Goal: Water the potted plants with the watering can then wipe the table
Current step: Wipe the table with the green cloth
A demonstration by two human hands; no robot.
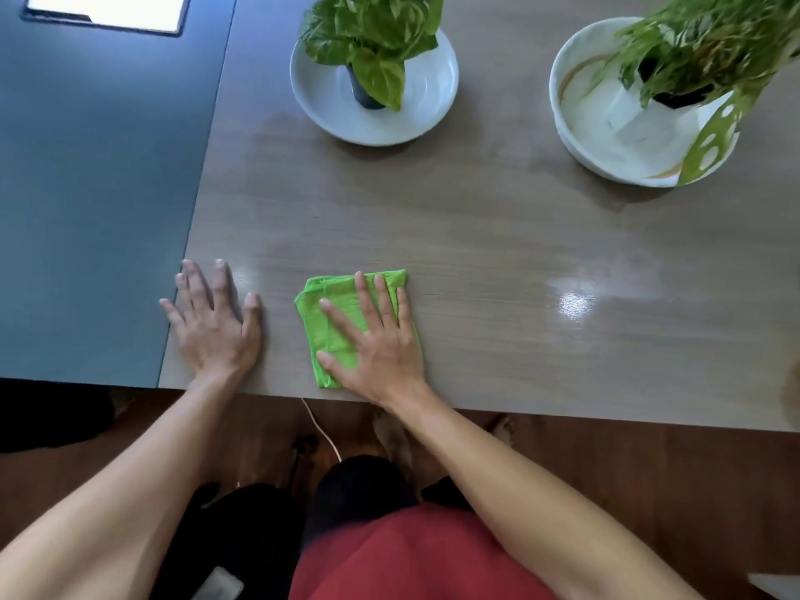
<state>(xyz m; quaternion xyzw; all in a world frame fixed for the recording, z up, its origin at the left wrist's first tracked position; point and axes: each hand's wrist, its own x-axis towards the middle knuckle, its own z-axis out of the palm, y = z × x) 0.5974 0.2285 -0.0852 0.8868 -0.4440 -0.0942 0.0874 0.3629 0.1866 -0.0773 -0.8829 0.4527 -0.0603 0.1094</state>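
Since no watering can is in view and a green cloth (346, 326) is already down, you seem past watering and into wiping the table (498, 262). Your left hand (214, 322) lies flat, fingers spread, holding nothing; your right hand (374, 335) presses the cloth beneath splayed fingers, both plants (372, 41) well beyond your fingertips.

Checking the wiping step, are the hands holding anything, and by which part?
Nothing is gripped. The right hand presses flat on the folded green cloth; the left hand lies flat on the table.
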